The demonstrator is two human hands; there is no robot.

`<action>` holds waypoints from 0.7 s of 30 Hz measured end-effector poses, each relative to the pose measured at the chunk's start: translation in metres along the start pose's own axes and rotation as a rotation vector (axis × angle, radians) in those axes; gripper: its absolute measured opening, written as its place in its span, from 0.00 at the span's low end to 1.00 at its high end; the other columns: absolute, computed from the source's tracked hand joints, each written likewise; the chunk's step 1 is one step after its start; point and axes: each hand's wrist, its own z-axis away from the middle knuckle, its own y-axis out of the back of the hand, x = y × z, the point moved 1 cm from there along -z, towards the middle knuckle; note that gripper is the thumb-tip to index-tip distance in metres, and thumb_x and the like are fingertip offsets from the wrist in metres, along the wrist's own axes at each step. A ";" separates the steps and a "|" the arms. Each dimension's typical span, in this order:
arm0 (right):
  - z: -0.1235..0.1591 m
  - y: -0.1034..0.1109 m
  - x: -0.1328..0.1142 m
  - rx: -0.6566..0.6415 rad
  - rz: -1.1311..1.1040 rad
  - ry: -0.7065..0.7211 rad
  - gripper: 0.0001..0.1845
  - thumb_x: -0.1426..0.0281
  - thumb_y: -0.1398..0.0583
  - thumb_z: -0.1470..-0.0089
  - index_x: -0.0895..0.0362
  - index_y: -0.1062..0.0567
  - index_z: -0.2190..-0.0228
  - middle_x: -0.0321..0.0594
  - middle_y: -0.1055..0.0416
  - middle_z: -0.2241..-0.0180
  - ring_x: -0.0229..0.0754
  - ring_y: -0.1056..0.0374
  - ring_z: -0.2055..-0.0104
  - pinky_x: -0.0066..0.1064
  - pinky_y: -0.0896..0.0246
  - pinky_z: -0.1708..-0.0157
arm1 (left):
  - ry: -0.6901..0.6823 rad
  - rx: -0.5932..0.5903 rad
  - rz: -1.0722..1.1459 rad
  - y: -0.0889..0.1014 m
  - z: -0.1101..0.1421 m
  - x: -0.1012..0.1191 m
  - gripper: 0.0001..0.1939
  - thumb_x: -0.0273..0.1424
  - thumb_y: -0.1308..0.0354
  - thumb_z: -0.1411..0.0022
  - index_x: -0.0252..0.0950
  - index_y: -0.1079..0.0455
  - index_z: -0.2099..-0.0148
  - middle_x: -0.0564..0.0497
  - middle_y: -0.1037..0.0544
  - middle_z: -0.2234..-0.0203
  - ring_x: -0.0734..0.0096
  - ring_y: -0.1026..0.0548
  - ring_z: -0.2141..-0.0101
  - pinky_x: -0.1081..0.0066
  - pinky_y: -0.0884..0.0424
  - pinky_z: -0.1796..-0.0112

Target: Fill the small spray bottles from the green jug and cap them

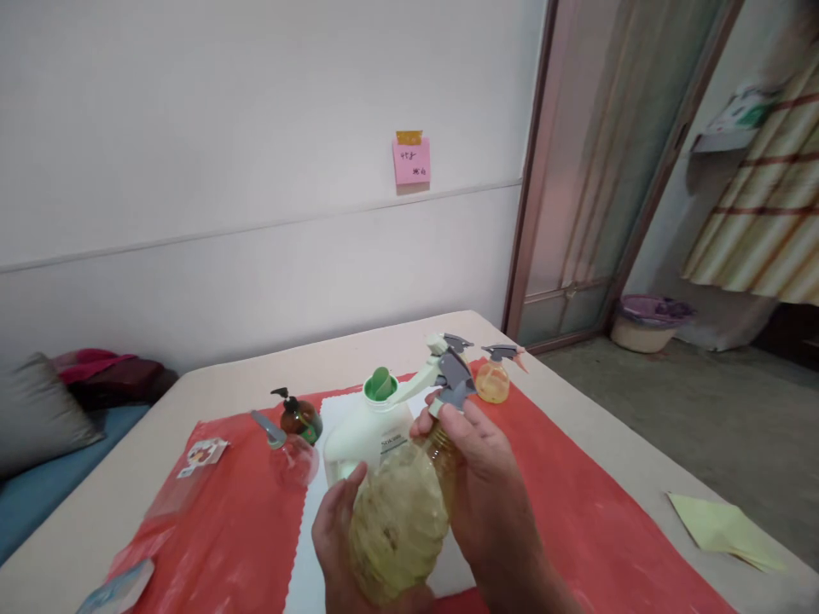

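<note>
Bottle point(397, 529), ribbed and yellowish, is tilted between two hands above the near part of the desk point(614, 426), over the white mat point(304, 588). The left hand point(333, 533) cups its body, grip curled round the side and underside. The right hand point(490, 477) has its grip closed about the neck, thumb and fingertips pinching near the collar of the grey spray head point(455, 379). That head sits at the mouth of the bottle; whether it is fully screwed down I cannot tell, nor how much liquid is inside.

The white can point(362, 431) stands upright on the mat just beyond the bottle, a green piece point(382, 384) in its opening and its spout point(415, 379) reaching toward the spray head. The orange sprayer point(492, 384) and the clear sprayer point(294, 460) both have their heads on.

Counted: one bottle in hand; three other sprayers, two to the right, where the rear sprayer point(456, 341) is partly hidden, and one to the left; one pump bottle point(300, 419) beside the clear sprayer; one can; one white mat; one red sheet point(246, 546); two packets at left, the upper packet point(206, 454) and lower packet point(119, 590); one pink note point(411, 162) on the wall point(256, 128); and some yellow paper point(717, 522) at right.
</note>
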 end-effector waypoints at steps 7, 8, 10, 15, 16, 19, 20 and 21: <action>-0.014 0.010 0.001 0.059 -0.052 0.115 0.19 0.55 0.28 0.51 0.54 0.21 0.63 0.37 0.23 0.65 0.39 0.27 0.61 0.32 0.30 0.58 | 0.140 0.036 0.172 0.004 0.002 -0.002 0.38 0.41 0.22 0.60 0.47 0.31 0.46 0.47 0.20 0.57 0.56 0.19 0.64 0.65 0.21 0.71; -0.017 0.012 -0.005 0.088 -0.075 0.159 0.19 0.55 0.28 0.51 0.54 0.21 0.62 0.37 0.22 0.63 0.39 0.26 0.59 0.33 0.29 0.57 | 0.180 0.048 0.220 0.005 0.000 -0.001 0.36 0.41 0.23 0.58 0.47 0.31 0.46 0.48 0.20 0.56 0.57 0.19 0.64 0.66 0.21 0.72; -0.021 0.019 -0.021 0.152 -0.105 0.270 0.20 0.56 0.27 0.52 0.54 0.20 0.62 0.38 0.21 0.60 0.39 0.25 0.57 0.32 0.27 0.56 | 0.222 0.114 0.266 0.009 -0.005 0.003 0.33 0.40 0.25 0.55 0.47 0.31 0.47 0.49 0.19 0.55 0.58 0.19 0.63 0.67 0.21 0.71; -0.030 0.042 -0.052 0.308 -0.148 0.538 0.15 0.56 0.30 0.48 0.53 0.20 0.63 0.38 0.20 0.54 0.40 0.24 0.52 0.31 0.24 0.57 | 0.157 0.251 0.236 0.021 -0.019 0.018 0.30 0.40 0.29 0.49 0.43 0.29 0.44 0.47 0.19 0.51 0.59 0.19 0.59 0.67 0.20 0.66; -0.032 0.045 -0.054 0.329 -0.154 0.564 0.14 0.57 0.30 0.47 0.52 0.20 0.63 0.38 0.21 0.53 0.41 0.24 0.52 0.31 0.24 0.57 | 0.119 0.248 0.218 0.023 -0.021 0.022 0.29 0.40 0.29 0.48 0.44 0.28 0.44 0.47 0.20 0.49 0.59 0.19 0.58 0.66 0.20 0.65; -0.036 0.049 -0.056 0.329 -0.165 0.557 0.12 0.61 0.30 0.47 0.54 0.20 0.63 0.39 0.21 0.54 0.39 0.24 0.52 0.29 0.24 0.56 | -0.024 0.211 0.150 0.028 -0.029 0.033 0.25 0.41 0.30 0.45 0.45 0.28 0.46 0.48 0.21 0.46 0.60 0.20 0.54 0.64 0.20 0.59; -0.036 0.049 -0.056 0.322 -0.171 0.537 0.11 0.62 0.30 0.47 0.54 0.20 0.64 0.39 0.21 0.55 0.38 0.24 0.53 0.28 0.24 0.56 | -0.069 0.205 0.133 0.029 -0.031 0.037 0.23 0.40 0.30 0.44 0.45 0.28 0.47 0.49 0.22 0.46 0.60 0.20 0.53 0.63 0.21 0.57; -0.037 0.048 -0.056 0.316 -0.179 0.511 0.10 0.63 0.30 0.47 0.55 0.20 0.64 0.40 0.21 0.56 0.38 0.24 0.53 0.27 0.25 0.56 | -0.105 0.206 0.119 0.030 -0.033 0.040 0.21 0.39 0.31 0.43 0.45 0.28 0.48 0.49 0.22 0.45 0.61 0.21 0.51 0.62 0.21 0.55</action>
